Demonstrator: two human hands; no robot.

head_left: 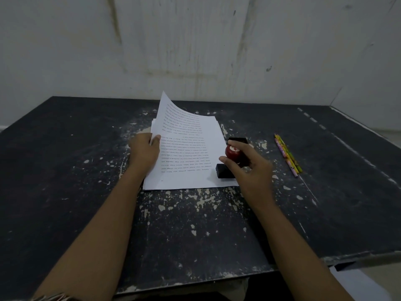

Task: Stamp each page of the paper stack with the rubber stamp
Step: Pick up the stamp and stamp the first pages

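Seemingly at the paper stack [191,178] edge, right hand [249,170] pinches rubber stamp [233,152] — left hand [144,151] pinches top sheet [184,131].

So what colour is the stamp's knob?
Dark red knob, with a pale mark on top. The head view shows it, in the right hand.

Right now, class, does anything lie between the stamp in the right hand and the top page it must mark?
Nothing visible does. The right hand holds the stamp at the near right corner of the top page; the left hand grips its left edge, aside.
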